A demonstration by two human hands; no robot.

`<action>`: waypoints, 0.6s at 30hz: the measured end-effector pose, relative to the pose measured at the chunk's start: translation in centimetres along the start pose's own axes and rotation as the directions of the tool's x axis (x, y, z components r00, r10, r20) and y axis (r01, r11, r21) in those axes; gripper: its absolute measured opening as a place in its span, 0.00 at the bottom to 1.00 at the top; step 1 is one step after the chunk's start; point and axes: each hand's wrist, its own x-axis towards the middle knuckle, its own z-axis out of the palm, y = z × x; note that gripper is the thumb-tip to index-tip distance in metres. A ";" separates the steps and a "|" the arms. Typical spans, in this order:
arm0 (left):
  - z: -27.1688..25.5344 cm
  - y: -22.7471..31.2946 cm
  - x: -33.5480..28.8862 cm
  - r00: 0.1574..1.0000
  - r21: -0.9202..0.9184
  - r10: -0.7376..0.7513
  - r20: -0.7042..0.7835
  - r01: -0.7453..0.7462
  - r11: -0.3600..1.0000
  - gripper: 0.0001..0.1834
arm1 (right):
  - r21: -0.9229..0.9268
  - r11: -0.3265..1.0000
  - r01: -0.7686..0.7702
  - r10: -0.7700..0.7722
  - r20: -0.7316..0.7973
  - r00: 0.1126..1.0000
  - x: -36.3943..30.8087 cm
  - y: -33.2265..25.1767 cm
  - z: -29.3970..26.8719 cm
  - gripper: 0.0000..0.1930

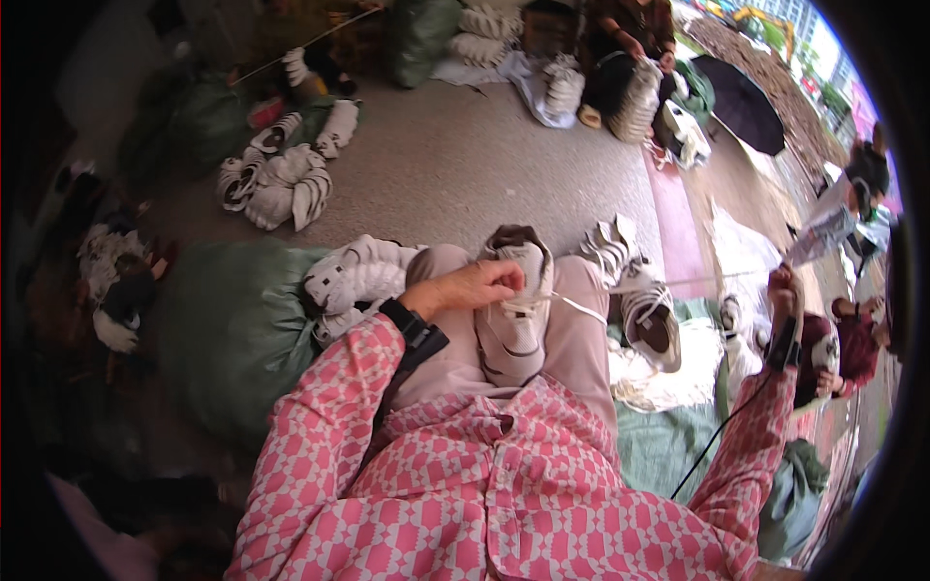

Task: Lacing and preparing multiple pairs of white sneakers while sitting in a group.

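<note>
A white lace-up sneaker (513, 341) rests on my lap between my thighs, its dark-lined opening facing away from me. My left hand (470, 286) is over its lacing with the fingers curled in a pinch; what they hold is hidden. Far out to the right, my raised right hand (783, 290) is closed on a white shoelace (683, 282), which stretches nearly straight back to the sneaker. Another strand loops slack beside the shoe over my right thigh. Against my left leg lie several white shoes (363, 276).
More white sneakers (651, 324) sit by my right knee on pale sheeting. A large green sack (237, 334) bulges at my left. Shoe piles (286, 189) stand across the concrete floor (426, 160). Other people work around, one beside a black umbrella (741, 102).
</note>
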 end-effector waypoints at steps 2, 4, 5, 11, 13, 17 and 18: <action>0.1 0.7 0.5 0.999 -0.015 -0.009 0.047 0.010 1.000 0.09 | -0.036 0.996 0.080 -0.078 0.053 0.996 -2.5 -1.1 0.7 0.07; 0.3 0.9 0.7 0.997 -0.029 -0.054 0.054 0.056 0.998 0.09 | -0.048 0.999 0.011 -0.006 0.111 0.994 -3.9 -2.5 1.1 0.07; 0.6 0.9 0.9 0.996 -0.036 -0.041 0.076 0.044 0.998 0.09 | -0.099 0.991 -0.095 0.112 0.181 0.977 -4.9 -4.1 1.0 0.08; 1.2 0.9 0.8 1.000 -0.066 -0.020 0.020 0.021 0.998 0.09 | -0.073 0.933 0.352 -0.355 -0.036 0.934 -3.5 0.2 4.4 0.06; 1.4 1.2 0.8 1.000 -0.133 -0.018 0.002 0.018 0.991 0.09 | -0.068 0.943 0.327 -0.316 0.132 0.939 -2.7 0.8 6.3 0.03; 1.1 1.9 0.9 0.973 -0.125 -0.028 -0.227 -0.001 0.992 0.08 | -0.080 0.937 0.339 -0.303 0.296 0.906 -5.1 3.5 16.0 0.07; 1.1 4.4 1.2 0.966 -0.060 -0.021 -0.257 0.006 0.998 0.07 | -0.062 0.944 0.323 -0.274 0.395 0.877 -6.5 3.2 17.1 0.08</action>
